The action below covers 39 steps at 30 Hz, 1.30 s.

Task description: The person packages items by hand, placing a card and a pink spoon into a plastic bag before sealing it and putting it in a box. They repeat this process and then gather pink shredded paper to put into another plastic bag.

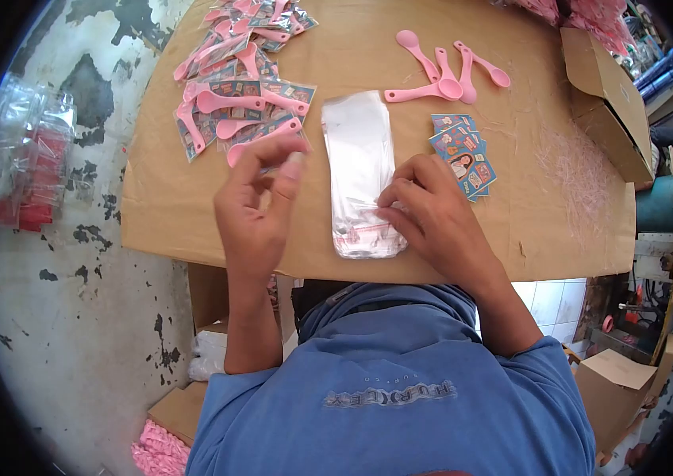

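A stack of clear plastic bags [359,159] lies lengthwise on the brown-covered table in front of me. My right hand [436,214] is at its right edge, thumb and fingers pinched together on a plastic bag. My left hand [257,202] is raised left of the stack, fingers loosely curled, thumb and index slightly apart, with nothing visible between them. Just beyond it are bagged pink spoons with cards [229,103], partly hidden by its fingers. Several loose pink measuring spoons [438,89] sit beyond the stack on the right. Printed cards [463,151] overlap beside my right hand.
An open cardboard box [606,103] stands at the table's right edge, near thin pinkish shreds [574,178]. More bagged spoons [253,32] are heaped at the far left. Plastic packets [31,159] are by the worn wall. Another carton [614,381] is at lower right.
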Tool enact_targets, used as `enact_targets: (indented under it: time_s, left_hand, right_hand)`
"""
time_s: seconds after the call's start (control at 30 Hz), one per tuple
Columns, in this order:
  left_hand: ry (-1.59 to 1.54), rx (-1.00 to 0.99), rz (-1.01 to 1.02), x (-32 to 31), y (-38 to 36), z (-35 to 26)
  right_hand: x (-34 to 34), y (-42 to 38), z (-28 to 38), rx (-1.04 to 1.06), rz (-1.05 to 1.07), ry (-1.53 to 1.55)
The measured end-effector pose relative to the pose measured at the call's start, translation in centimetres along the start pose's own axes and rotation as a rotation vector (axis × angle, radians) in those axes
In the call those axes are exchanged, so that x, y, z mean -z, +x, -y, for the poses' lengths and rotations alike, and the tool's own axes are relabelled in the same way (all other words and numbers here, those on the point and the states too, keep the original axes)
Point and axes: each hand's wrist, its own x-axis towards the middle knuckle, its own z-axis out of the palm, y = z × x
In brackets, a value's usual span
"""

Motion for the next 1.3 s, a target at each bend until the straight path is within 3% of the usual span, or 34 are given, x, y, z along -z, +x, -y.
enact_targets:
  time_s: [0.13, 0.27, 0.37, 0.5, 0.6, 0.7, 0.8, 0.9, 1.0, 1.17, 1.3]
  left_hand:
    - [-0.062, 0.231, 0.215, -0.4, -1.8, 0.5]
    - [-0.157, 0.221, 0.334, -1.4, -1.8, -0.2]
    - [-0.309, 0.259, 0.324, -1.3, -1.4, 0.4]
    - [-0.415, 0.35, 0.263, -1.9, -0.7, -0.1]
    - [-0.483, 0.393, 0.219, -1.7, -0.3, -0.1]
    - [-0.37, 0.395, 0.183, -1.5, -0.3, 0.7]
    - [-0.222, 0.397, 0.182, -1.5, -0.1, 0.7]
    - [-0.135, 0.38, 0.183, -1.9, 0.1, 0.7]
    - [-0.069, 0.408, 0.206, -1.9, 0.1, 0.5]
    - [-0.31, 0.329, 0.166, -2.0, -0.8, -0.3]
    - [-0.262, 0.304, 0.186, -2.1, -0.5, -0.3]
  right_hand:
    - [0.5, 0.9, 0.5, 0.031, -0.15, -0.016]
    - [1.0, 1.2, 1.9, 0.073, -0.228, -0.043]
    - [1.0, 1.1, 3.0, 0.169, -0.146, -0.035]
    - [1.6, 0.5, 3.0, 0.149, -0.117, 0.079]
    - [3.1, -0.4, 1.2, -0.144, -0.279, 0.072]
    - [5.2, -0.9, -1.2, -0.354, -0.379, -0.254]
    - [6.0, -2.1, -2.7, -0.562, -0.299, -0.395]
    - [6.1, -2.5, -4.4, -0.708, -0.183, -0.181]
    - [6.2, -2.6, -5.0, -0.752, -0.226, 0.03]
    - [6.4, -2.8, -5.9, -0.65, -0.362, 0.031]
    - [6.0, -2.7, -6.0, -0.484, -0.477, -0.171]
